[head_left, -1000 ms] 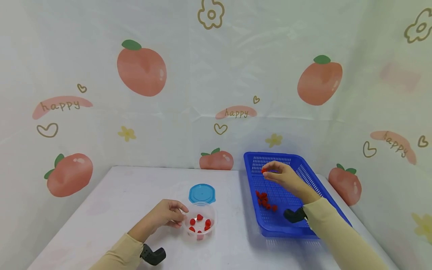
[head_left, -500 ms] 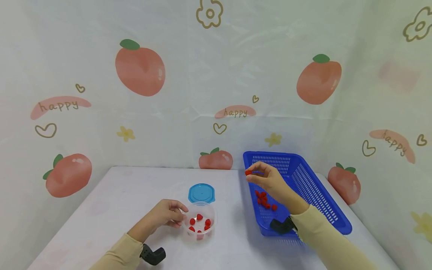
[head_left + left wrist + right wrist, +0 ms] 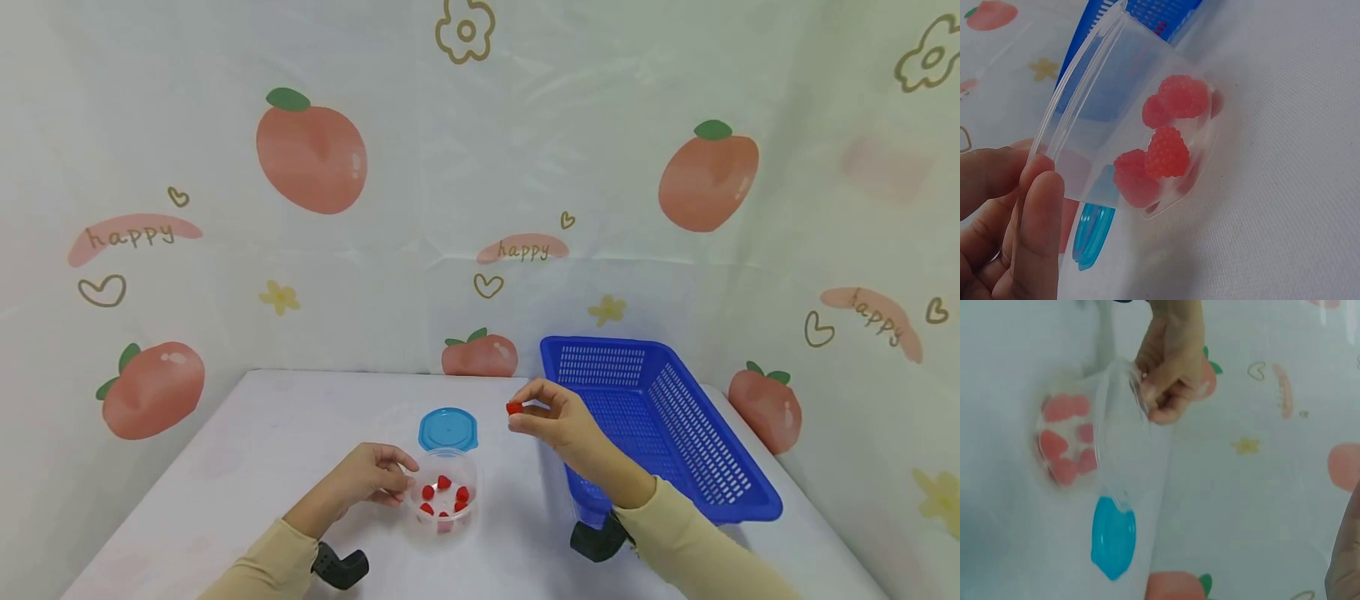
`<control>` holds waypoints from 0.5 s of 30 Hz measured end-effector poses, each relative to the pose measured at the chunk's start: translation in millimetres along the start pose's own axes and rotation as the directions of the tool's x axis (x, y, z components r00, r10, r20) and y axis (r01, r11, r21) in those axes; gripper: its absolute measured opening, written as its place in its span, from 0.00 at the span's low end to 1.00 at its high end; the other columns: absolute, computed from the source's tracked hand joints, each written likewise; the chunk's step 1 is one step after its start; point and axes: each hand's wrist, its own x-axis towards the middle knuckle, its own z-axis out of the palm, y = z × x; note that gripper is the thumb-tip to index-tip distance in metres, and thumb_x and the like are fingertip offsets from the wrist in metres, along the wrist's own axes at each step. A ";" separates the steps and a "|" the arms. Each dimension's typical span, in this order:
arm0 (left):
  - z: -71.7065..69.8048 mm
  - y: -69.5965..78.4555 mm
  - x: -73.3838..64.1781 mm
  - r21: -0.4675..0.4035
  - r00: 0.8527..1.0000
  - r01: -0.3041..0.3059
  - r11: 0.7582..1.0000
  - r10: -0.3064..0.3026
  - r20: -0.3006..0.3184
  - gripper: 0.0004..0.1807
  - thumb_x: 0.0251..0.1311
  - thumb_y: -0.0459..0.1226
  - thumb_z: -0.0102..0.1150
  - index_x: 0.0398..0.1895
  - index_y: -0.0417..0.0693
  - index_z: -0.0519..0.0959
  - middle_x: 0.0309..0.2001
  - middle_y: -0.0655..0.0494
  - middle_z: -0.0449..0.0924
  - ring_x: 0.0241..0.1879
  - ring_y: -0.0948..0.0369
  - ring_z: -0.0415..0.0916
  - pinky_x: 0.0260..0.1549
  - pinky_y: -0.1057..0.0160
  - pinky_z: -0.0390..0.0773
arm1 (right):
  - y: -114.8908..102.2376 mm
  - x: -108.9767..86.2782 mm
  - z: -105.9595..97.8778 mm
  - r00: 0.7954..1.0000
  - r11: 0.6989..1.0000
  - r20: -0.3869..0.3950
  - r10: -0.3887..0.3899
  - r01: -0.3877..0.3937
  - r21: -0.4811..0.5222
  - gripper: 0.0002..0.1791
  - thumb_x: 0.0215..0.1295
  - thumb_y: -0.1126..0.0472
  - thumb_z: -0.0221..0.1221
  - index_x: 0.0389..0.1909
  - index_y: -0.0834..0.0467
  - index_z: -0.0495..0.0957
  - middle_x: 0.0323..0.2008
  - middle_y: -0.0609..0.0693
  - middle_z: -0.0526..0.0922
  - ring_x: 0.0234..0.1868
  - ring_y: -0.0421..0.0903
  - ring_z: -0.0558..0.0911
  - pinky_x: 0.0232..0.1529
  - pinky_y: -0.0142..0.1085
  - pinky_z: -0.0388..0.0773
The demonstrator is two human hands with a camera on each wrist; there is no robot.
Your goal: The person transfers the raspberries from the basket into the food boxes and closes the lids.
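My left hand point(image 3: 363, 477) pinches the rim of a clear plastic tub point(image 3: 1094, 75) standing on the table. Several red raspberries point(image 3: 1167, 153) lie on the tub's bottom. Between the thumb and fingertips of my right hand point(image 3: 564, 429) is another raspberry point(image 3: 513, 408), held above the table between the tub and the blue basket point(image 3: 660, 348). Only the edge of the right hand point(image 3: 1344, 556) shows in the right wrist view, and its raspberry is out of that frame. The raspberries in the basket are hidden behind the right hand and forearm in the head view.
A blue lid point(image 3: 447, 429) lies on the white table point(image 3: 300, 425) just behind the tub. The basket's raised walls stand on the right side, close to the patterned backdrop point(image 3: 420, 292) that rises along the table's back.
The right hand has carried its raspberry leftward from over the basket, past the basket's left rim and slightly lower. My left hand and the tub have stayed in place.
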 end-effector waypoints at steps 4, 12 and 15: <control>0.5 -0.5 -0.2 -0.001 1.000 0.008 1.000 -0.008 0.001 0.14 0.55 0.32 0.65 0.44 0.35 0.79 0.25 0.53 0.80 0.22 0.61 0.78 0.29 0.62 0.85 | 6.9 -3.1 12.8 1.000 1.000 0.001 0.014 -0.014 0.022 0.09 0.60 0.65 0.64 0.40 0.56 0.75 0.41 0.48 0.78 0.42 0.42 0.83 0.50 0.33 0.80; -0.5 0.1 -1.0 -0.003 1.000 -0.001 1.000 0.001 0.010 0.14 0.55 0.32 0.65 0.44 0.35 0.79 0.24 0.53 0.80 0.22 0.61 0.78 0.29 0.62 0.85 | 33.4 -6.7 39.3 0.995 0.996 -0.055 0.083 -0.080 0.045 0.13 0.60 0.66 0.65 0.42 0.64 0.74 0.39 0.47 0.79 0.40 0.41 0.84 0.51 0.33 0.80; -0.5 0.7 -1.0 -0.002 1.000 -0.005 1.000 0.005 0.006 0.14 0.56 0.32 0.65 0.44 0.35 0.79 0.24 0.54 0.80 0.22 0.61 0.78 0.29 0.62 0.85 | 44.7 -8.2 48.9 0.990 0.993 -0.083 0.113 -0.109 0.050 0.14 0.59 0.67 0.65 0.42 0.68 0.73 0.38 0.47 0.79 0.38 0.40 0.84 0.50 0.33 0.80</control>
